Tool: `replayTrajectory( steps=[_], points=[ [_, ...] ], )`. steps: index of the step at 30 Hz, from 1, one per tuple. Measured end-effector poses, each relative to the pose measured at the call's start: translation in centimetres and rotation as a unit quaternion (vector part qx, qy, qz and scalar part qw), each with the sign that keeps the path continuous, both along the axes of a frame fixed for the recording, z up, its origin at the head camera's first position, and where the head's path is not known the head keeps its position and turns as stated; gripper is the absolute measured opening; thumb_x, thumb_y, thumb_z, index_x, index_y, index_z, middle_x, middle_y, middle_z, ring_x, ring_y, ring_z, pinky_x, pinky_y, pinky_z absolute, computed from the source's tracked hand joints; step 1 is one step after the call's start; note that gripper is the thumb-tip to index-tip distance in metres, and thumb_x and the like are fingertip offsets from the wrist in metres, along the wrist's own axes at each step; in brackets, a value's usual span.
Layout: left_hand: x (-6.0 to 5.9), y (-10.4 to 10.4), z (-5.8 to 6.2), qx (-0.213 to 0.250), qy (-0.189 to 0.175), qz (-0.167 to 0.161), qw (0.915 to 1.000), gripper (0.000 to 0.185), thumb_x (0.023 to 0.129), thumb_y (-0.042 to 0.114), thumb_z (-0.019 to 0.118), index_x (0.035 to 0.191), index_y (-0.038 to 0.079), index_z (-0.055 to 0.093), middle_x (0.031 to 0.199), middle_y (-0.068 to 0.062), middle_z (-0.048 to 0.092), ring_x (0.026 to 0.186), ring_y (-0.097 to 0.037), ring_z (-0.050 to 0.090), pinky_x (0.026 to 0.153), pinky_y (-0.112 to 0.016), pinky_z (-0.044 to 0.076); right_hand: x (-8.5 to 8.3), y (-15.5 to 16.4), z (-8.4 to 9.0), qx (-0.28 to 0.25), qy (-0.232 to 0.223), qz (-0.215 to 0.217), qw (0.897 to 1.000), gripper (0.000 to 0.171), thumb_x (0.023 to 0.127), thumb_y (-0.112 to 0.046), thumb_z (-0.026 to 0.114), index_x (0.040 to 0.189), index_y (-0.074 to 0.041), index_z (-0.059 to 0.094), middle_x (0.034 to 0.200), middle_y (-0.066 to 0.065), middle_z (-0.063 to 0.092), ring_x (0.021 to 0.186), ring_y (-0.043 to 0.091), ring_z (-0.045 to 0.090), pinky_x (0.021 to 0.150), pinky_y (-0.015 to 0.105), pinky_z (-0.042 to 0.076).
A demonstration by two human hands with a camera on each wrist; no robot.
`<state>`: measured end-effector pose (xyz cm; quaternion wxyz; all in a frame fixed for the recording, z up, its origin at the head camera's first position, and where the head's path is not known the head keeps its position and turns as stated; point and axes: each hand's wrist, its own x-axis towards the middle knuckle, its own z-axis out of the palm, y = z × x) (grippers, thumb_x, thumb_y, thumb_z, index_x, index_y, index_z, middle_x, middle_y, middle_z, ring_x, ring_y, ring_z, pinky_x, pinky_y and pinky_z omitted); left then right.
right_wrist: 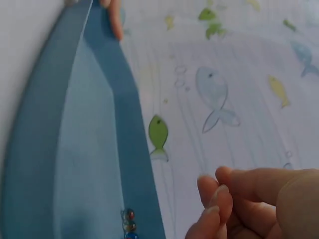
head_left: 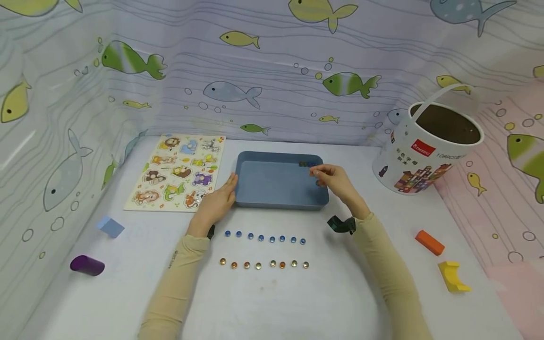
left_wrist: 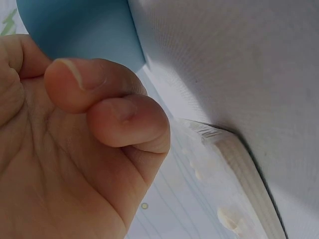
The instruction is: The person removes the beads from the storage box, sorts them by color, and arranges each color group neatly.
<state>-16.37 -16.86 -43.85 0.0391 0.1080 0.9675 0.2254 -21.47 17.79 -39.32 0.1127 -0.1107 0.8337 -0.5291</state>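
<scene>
Left hand point(head_left: 216, 203), fingers straight, steadies the tray point(head_left: 272, 182); right hand point(head_left: 335, 182) pinches a bead point(head_left: 318, 182) over its near corner.

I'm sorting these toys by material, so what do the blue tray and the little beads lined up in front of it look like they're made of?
The blue tray looks like moulded plastic: matte, even colour, rounded corners. The beads look like glass or glossy plastic: small bright highlights, some seem translucent; too small to be sure.
</scene>
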Motion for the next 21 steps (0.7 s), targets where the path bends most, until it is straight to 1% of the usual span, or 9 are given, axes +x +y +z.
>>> replayTrajectory(
  steps=[3, 4, 6, 9, 10, 13, 17, 18, 21],
  points=[
    [0.0, 0.0, -0.1, -0.001, 0.000, 0.001, 1.0000, 0.054, 0.103, 0.022, 0.035, 0.155, 0.010, 0.023, 0.162, -0.005, 0.020, 0.072, -0.030, 0.063, 0.047, -0.029, 0.040, -2.3, -0.7, -0.4, 0.016, -0.008, -0.042, 0.999, 0.034, 0.102, -0.021, 0.050, 0.126, -0.001, 0.062, 0.122, 0.023, 0.062, 0.093, 0.032, 0.059, 0.088, 0.047, 0.052],
    [0.0, 0.0, -0.1, -0.001, 0.000, 0.000, 1.0000, 0.054, 0.103, 0.022, 0.035, 0.155, 0.010, 0.023, 0.162, -0.005, 0.020, 0.075, -0.030, 0.063, 0.047, -0.029, 0.040, -2.9, -1.0, -0.6, 0.017, -0.010, -0.050, 0.999, 0.033, 0.102, -0.019, 0.049, 0.127, -0.001, 0.061, 0.122, 0.024, 0.061, 0.096, 0.035, 0.059, 0.090, 0.049, 0.051],
    [0.0, 0.0, -0.1, 0.000, -0.003, -0.001, 1.0000, 0.054, 0.103, 0.022, 0.035, 0.155, 0.010, 0.022, 0.162, -0.004, 0.019, 0.075, -0.031, 0.063, 0.047, -0.029, 0.041, -4.0, -1.4, -1.1, 0.025, -0.012, -0.064, 0.998, 0.031, 0.101, -0.016, 0.050, 0.126, -0.001, 0.062, 0.121, 0.023, 0.062, 0.098, 0.037, 0.061, 0.091, 0.049, 0.052],
    [0.0, 0.0, -0.2, 0.000, -0.005, -0.003, 1.0000, 0.054, 0.103, 0.022, 0.035, 0.155, 0.010, 0.022, 0.162, -0.003, 0.019, 0.083, -0.033, 0.066, 0.049, -0.030, 0.043, -5.3, -2.2, -1.9, 0.040, -0.008, -0.079, 0.996, 0.029, 0.101, -0.010, 0.048, 0.124, -0.001, 0.063, 0.118, 0.022, 0.064, 0.090, 0.030, 0.064, 0.086, 0.045, 0.055],
    [0.0, 0.0, -0.2, 0.000, -0.004, -0.002, 1.0000, 0.054, 0.103, 0.022, 0.035, 0.155, 0.010, 0.023, 0.162, -0.003, 0.019, 0.089, -0.034, 0.066, 0.050, -0.029, 0.044, -5.6, -2.4, -2.2, 0.047, -0.005, -0.085, 0.995, 0.029, 0.100, -0.009, 0.048, 0.123, -0.001, 0.064, 0.118, 0.021, 0.065, 0.086, 0.027, 0.065, 0.083, 0.042, 0.056],
    [0.0, 0.0, -0.3, -0.002, -0.004, 0.001, 1.0000, 0.055, 0.103, 0.023, 0.035, 0.155, 0.011, 0.022, 0.162, -0.003, 0.019, 0.094, -0.035, 0.066, 0.052, -0.029, 0.044, -6.4, -3.1, -3.1, 0.070, 0.009, -0.102, 0.992, 0.030, 0.100, -0.005, 0.046, 0.122, -0.002, 0.065, 0.116, 0.020, 0.066, 0.081, 0.019, 0.064, 0.074, 0.031, 0.055],
    [-0.1, -0.1, -0.4, -0.004, -0.006, 0.004, 1.0000, 0.055, 0.103, 0.023, 0.034, 0.155, 0.012, 0.021, 0.162, -0.002, 0.018, 0.090, -0.034, 0.066, 0.051, -0.031, 0.044, -7.3, -3.9, -3.9, 0.094, 0.029, -0.112, 0.989, 0.031, 0.099, -0.004, 0.045, 0.122, -0.003, 0.066, 0.116, 0.018, 0.067, 0.084, 0.020, 0.065, 0.068, 0.022, 0.050],
    [-0.1, -0.1, -0.4, -0.003, -0.006, 0.004, 1.0000, 0.055, 0.103, 0.023, 0.034, 0.155, 0.012, 0.021, 0.162, -0.002, 0.018, 0.093, -0.035, 0.066, 0.053, -0.033, 0.046, -7.4, -4.1, -4.0, 0.101, 0.032, -0.112, 0.988, 0.031, 0.098, -0.004, 0.046, 0.121, -0.002, 0.066, 0.114, 0.018, 0.067, 0.084, 0.021, 0.065, 0.067, 0.022, 0.049],
    [0.0, -0.1, -0.2, -0.004, -0.004, 0.002, 1.0000, 0.055, 0.103, 0.024, 0.034, 0.155, 0.011, 0.021, 0.162, -0.002, 0.018, 0.108, -0.037, 0.064, 0.063, -0.038, 0.052, -7.8, -4.5, -4.2, 0.125, 0.038, -0.106, 0.986, 0.029, 0.098, -0.004, 0.048, 0.119, -0.001, 0.067, 0.108, 0.019, 0.069, 0.082, 0.021, 0.065, 0.066, 0.023, 0.050]
  ],
)
